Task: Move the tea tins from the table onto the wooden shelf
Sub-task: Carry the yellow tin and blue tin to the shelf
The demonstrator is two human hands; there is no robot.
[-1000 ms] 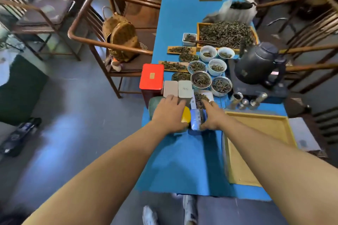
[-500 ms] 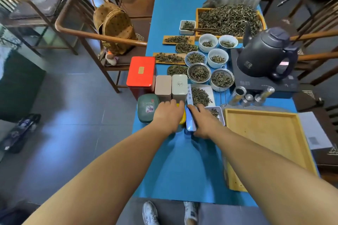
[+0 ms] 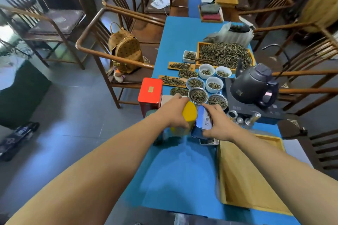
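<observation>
My left hand [image 3: 173, 111] grips a yellow tea tin [image 3: 189, 115] and holds it raised above the blue table [image 3: 179, 173]. Right beside it, my right hand [image 3: 217, 124] grips a blue tea tin [image 3: 203, 118] with a white label, also lifted. A tall red tin [image 3: 150, 91] stands at the table's left edge. A pale tin [image 3: 165, 99] and a green tin [image 3: 150, 112] behind my left hand are mostly hidden. No wooden shelf is visible.
Several bowls and strainers of loose tea [image 3: 198, 95] sit just beyond my hands. A black kettle [image 3: 253, 84] stands on its base at the right. A wooden tray [image 3: 245, 175] lies at the near right. A wooden chair with a tan backpack [image 3: 126, 51] stands left of the table.
Both hands have closed on the yellow and blue tins and lifted them off the table. The view has tilted up, showing more of the room.
</observation>
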